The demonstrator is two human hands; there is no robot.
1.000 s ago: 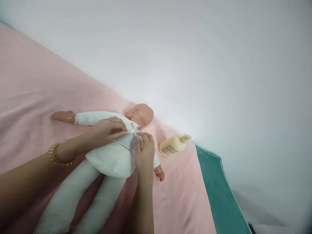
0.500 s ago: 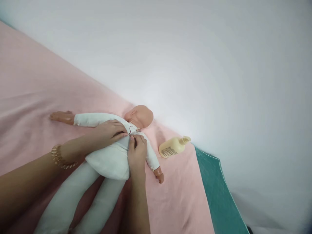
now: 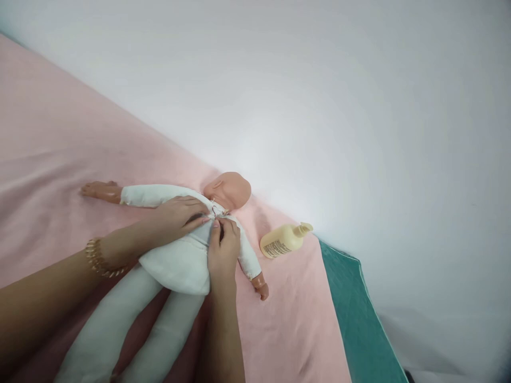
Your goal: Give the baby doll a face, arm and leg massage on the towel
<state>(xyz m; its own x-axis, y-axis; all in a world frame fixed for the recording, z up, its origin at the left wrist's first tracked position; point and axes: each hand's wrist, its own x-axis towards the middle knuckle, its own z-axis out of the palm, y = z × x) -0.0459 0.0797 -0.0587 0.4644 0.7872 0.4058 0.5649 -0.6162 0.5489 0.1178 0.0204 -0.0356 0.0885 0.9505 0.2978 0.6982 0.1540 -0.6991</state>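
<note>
A doll with a white cloth body [image 3: 175, 266] and a brown plastic head [image 3: 231, 190] lies on a pink cloth, its head turned aside and its arms spread. My left hand [image 3: 179, 217], with a beaded bracelet at the wrist, rests on the doll's upper chest, fingers bent and pressed at the white fabric. Beside it, my right hand [image 3: 225, 242] pinches the fabric below the neck. The fingertips of both hands nearly meet there. A short dark thread [image 3: 214, 210] shows on the fabric just above them.
A yellow pump bottle [image 3: 281, 241] stands on the pink cloth [image 3: 287, 319] right of the doll. Green material [image 3: 351, 298] shows beyond the cloth's right edge. A pale wall [image 3: 319, 106] rises behind.
My right hand's fingertips have shifted very slightly up toward the doll's neck. The doll's lower body has moved a little to the left.
</note>
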